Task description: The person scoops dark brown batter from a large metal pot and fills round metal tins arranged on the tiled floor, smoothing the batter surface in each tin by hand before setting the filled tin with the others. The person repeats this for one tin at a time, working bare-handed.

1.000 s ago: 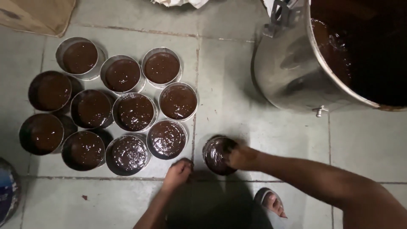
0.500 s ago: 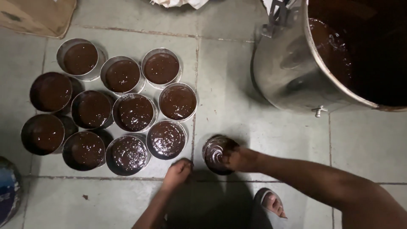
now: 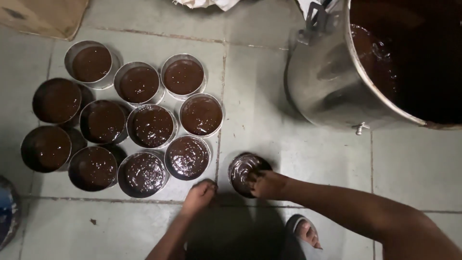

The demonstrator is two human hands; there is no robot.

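Observation:
A small round tin (image 3: 243, 169) of dark brown batter stands alone on the tiled floor. My right hand (image 3: 268, 185) is at its near right rim, with its fingertips over the edge and touching the batter. My left hand (image 3: 199, 195) rests on the floor just left of that tin, fingers curled, holding nothing. It lies right below another filled tin (image 3: 187, 157). Several more filled round tins (image 3: 139, 125) stand packed together to the left.
A large steel mixing bowl (image 3: 332, 82) with dark batter inside stands at the upper right. My sandalled foot (image 3: 305, 231) is at the bottom. A cardboard sheet (image 3: 43, 17) lies at the top left, and a blue container (image 3: 6, 212) sits at the left edge.
My right hand's fingers have shifted slightly on the lone tin's rim. My left hand and the other tins have stayed where they were.

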